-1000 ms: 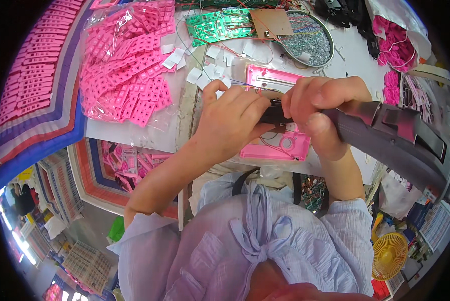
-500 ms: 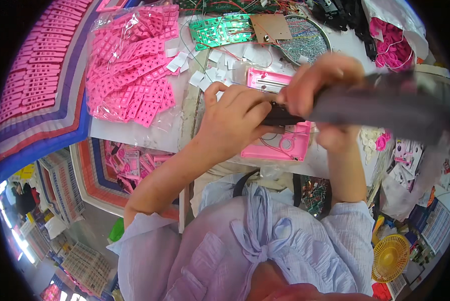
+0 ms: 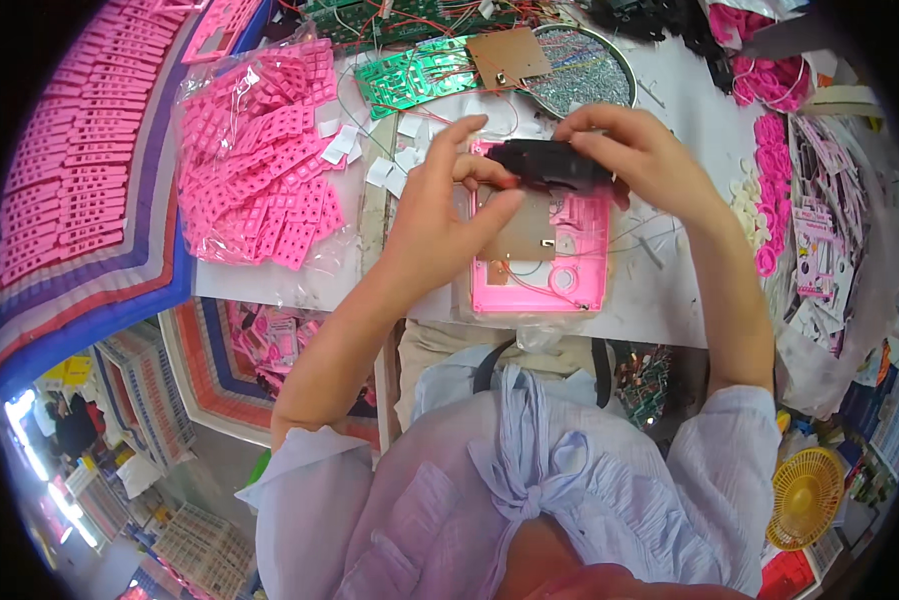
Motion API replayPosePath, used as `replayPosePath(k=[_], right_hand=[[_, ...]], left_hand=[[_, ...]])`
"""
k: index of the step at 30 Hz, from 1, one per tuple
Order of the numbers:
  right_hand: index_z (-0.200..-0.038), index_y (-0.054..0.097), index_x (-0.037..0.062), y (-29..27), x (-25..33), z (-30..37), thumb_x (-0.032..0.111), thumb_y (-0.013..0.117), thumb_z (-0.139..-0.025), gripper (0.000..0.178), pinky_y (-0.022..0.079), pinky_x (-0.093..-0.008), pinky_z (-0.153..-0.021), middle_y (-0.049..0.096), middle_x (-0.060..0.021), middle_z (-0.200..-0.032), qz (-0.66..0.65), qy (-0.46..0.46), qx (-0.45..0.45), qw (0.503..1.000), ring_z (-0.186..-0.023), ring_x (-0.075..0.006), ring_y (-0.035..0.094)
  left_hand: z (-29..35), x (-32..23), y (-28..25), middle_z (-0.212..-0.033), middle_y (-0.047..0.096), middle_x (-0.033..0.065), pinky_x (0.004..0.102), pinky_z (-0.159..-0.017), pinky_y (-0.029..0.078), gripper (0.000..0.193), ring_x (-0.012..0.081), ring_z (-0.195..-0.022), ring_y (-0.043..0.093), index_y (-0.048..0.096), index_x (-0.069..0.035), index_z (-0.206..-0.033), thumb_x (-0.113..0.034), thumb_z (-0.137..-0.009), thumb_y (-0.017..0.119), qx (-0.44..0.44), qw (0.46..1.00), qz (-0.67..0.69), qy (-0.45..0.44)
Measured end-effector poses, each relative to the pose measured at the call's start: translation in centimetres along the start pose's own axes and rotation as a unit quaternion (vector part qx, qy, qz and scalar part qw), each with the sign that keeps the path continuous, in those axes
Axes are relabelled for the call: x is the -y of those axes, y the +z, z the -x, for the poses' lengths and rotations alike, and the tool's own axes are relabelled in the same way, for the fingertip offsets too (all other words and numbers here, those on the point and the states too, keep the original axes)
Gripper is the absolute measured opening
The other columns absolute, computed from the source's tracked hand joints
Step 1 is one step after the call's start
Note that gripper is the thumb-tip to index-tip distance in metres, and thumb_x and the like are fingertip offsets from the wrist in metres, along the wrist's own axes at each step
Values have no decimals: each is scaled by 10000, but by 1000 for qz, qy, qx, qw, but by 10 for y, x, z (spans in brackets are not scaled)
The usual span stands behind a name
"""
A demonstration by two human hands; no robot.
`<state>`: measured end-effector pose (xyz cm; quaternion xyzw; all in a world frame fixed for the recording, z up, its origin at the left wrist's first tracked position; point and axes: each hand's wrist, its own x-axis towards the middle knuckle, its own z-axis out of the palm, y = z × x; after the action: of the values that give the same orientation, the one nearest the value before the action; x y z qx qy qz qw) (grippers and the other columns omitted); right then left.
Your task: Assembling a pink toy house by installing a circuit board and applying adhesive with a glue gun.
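Note:
A black plastic part (image 3: 559, 165) is held over a pink plastic case half (image 3: 593, 270). Its right end is gripped between the thumb and fingers of my right hand (image 3: 639, 155). At its left end, the curled fingertips of my left hand (image 3: 439, 215) meet the part, with the thumb close below and one finger raised. Inside the case half are a tan circuit board (image 3: 519, 232) and thin wires. My fingers and the black part hide the far end of the case half.
Left stands a clear bag of pink keypad pieces (image 3: 259, 160), beside a striped tray of pink parts (image 3: 69, 170). Farther back lie a wired green circuit board (image 3: 419, 75) and a round container of small metal pieces (image 3: 584, 75). Pink coils (image 3: 772, 190) lie right.
The blurred dark grey object by my right hand has moved away from the case half. My right hand now grips the black part's right end, and more of the case half shows.

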<state>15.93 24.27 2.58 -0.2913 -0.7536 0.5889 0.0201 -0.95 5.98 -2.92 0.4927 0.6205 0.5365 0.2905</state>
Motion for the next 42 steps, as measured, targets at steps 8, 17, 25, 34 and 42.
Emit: replayPosePath(k=[8, 17, 25, 34, 42], right_hand=[[-1186, 652, 87, 6, 6, -1, 323, 665, -907, 365, 432, -277, -527, 631, -53, -700, 186, -37, -50, 981, -574, -152, 560], [-1236, 623, 135, 12, -27, 11, 162, 786, -721, 541, 523, -399, -849, 623, -78, -1093, 352, -223, -112, 902, -1025, -299, 594], [-1252, 630, 132, 14, -33, 8, 153, 808, -701, 580, 529, -394, -844, 636, -83, -1125, 325, -312, -113, 886, -1031, -307, 582], [-1260, 649, 103, 16, -53, 7, 114, 817, -711, 574, 520, -390, -857, 659, -99, -1153, 301, -316, -130, 890, -1019, -313, 602], [-1277, 650, 129, 17, -42, 11, 158, 828, -699, 605, 517, -392, -883, 655, -109, -1161, 292, -308, -115, 898, -1020, -316, 601]], left_hand=[[-9, 8, 8, -863, 709, 4, 359, -828, 391, 240, 188, -824, 625, 717, -85, -1051, -167, -829, 759, -56, 939, -307, 144], [-16, 7, 13, -830, 697, 6, 359, -828, 396, 194, 187, -797, 619, 725, -90, -1005, -171, -834, 763, -60, 943, -294, 147], [-13, 4, 14, -827, 685, 7, 369, -819, 396, 206, 199, -804, 608, 715, -96, -1016, -159, -826, 763, -64, 928, -325, 169], [-7, 8, 15, -867, 675, 21, 405, -863, 386, 249, 227, -864, 602, 688, -113, -1013, -115, -775, 763, -64, 931, -301, 195], [-3, 9, 9, -897, 692, 19, 384, -870, 401, 366, 219, -864, 595, 640, -82, -1162, -90, -811, 743, -55, 940, -282, 183]])
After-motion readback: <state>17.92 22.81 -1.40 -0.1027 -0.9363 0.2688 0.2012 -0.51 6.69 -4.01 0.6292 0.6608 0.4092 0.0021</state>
